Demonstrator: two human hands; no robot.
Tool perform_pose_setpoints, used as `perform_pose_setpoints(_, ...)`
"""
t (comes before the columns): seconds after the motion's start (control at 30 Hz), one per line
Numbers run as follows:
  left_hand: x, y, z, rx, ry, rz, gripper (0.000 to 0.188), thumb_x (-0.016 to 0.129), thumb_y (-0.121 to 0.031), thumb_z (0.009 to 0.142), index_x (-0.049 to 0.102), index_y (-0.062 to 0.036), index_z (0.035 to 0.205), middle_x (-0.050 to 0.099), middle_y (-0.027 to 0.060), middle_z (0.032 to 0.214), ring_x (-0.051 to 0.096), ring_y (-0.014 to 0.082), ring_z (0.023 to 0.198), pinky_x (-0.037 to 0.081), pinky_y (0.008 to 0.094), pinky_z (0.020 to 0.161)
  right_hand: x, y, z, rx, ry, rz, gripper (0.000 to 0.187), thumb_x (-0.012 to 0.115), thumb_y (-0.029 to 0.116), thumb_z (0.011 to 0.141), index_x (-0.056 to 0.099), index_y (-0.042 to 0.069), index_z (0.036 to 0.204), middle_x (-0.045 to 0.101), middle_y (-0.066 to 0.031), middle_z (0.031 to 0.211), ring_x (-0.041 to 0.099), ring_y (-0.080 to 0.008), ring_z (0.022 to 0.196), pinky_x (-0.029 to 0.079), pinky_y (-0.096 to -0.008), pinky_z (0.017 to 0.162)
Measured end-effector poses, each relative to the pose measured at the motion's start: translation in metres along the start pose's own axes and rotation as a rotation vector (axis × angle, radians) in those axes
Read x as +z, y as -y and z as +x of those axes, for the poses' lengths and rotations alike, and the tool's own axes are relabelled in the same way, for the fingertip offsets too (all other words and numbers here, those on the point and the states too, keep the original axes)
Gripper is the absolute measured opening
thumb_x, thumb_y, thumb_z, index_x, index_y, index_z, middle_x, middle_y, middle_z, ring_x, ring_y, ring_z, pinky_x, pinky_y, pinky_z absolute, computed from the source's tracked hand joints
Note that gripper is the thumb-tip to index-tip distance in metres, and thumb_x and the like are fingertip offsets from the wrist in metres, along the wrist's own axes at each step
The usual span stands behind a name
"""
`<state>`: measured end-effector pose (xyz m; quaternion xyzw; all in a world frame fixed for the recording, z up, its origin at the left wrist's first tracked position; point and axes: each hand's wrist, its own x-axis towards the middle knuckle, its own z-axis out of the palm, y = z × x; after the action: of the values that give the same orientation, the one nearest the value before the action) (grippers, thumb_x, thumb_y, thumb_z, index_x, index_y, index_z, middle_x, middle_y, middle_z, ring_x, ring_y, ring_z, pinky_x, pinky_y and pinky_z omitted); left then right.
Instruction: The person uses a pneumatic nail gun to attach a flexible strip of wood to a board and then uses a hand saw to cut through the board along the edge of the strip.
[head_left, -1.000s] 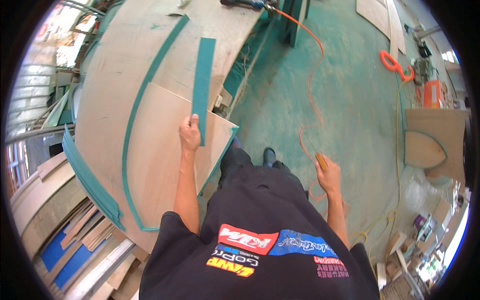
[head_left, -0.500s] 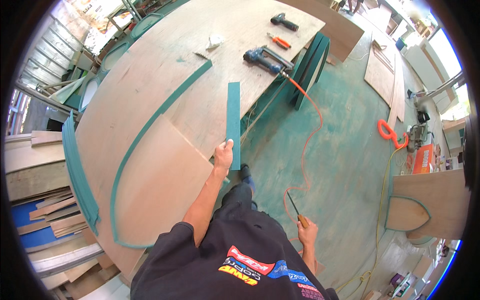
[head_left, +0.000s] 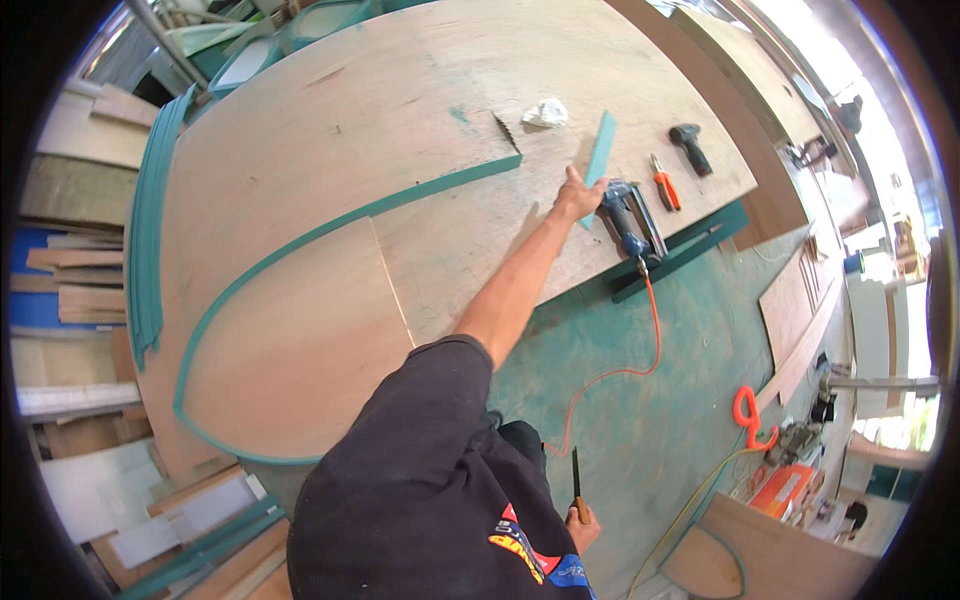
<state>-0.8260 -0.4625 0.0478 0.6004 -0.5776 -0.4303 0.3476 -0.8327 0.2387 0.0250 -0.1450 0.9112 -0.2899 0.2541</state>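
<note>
My left hand (head_left: 580, 197) is closed around a short green strip (head_left: 601, 145), held out over the far right part of the wooden table (head_left: 300, 130). Just right of that hand lies a blue nail gun (head_left: 622, 222) with an orange hose. Low in front of my body, my right hand (head_left: 584, 530) grips a tool with a wooden handle and a thin dark blade (head_left: 576, 475) pointing up; its exact kind is unclear. A long curved green strip (head_left: 330, 228) borders a pointed wooden panel (head_left: 290, 340) on the table.
Orange-handled pliers (head_left: 667, 190), a dark power tool (head_left: 690, 152) and a crumpled white piece (head_left: 546, 113) lie on the table. The hose (head_left: 656, 325) runs down to the floor. Long green strips (head_left: 152, 240) are stacked along the left edge, beside wood offcuts (head_left: 90, 260).
My left hand has carried the green strip away from my body, out over the table beside the nail gun. The view has turned, and my right hand still holds the wooden-handled tool low.
</note>
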Motion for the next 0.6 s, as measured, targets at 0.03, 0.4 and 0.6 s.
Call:
perform_pose_setpoints(0.03,-0.005,-0.004,0.013,-0.088,-0.047,0.023,0.085,0.069,-0.045,0.091,0.039,0.0125,0.146,0.06,0.0413,0.128,0.062,0.0487,0.122,0.051,0.048,0.103,0.004,0.002,0.01,-0.001,0.027,0.001,0.027,0.075,0.004,0.083,0.076,-0.003,0.109,0.072,-0.0079,0.081,0.066,-0.015,0.075,0.053,-0.0337,0.071)
perform_pose_setpoints(0.4,-0.229,0.185,-0.299,0.04,-0.39,0.022,0.039,0.057,-0.036,0.105,0.072,-0.0007,0.111,0.075,0.0136,0.103,0.071,0.0229,0.099,0.055,0.0371,0.087,-0.005,0.068,0.179,-0.39,0.277,-0.168,0.027,0.078,0.007,0.084,0.077,-0.001,0.11,0.075,-0.0157,0.084,0.07,-0.0201,0.077,0.055,-0.0378,0.074)
perform_pose_setpoints(0.6,-0.361,0.287,-0.52,-0.698,-1.415,-0.059,0.069,0.064,-0.055,0.098,0.056,0.0029,0.134,0.066,0.0237,0.124,0.066,0.0363,0.11,0.051,0.0495,0.098,0.017,0.084,0.298,-0.537,0.355,-0.265,0.029,0.077,0.014,0.083,0.078,0.002,0.109,0.075,-0.0218,0.089,0.074,-0.0338,0.082,0.056,-0.0445,0.079)
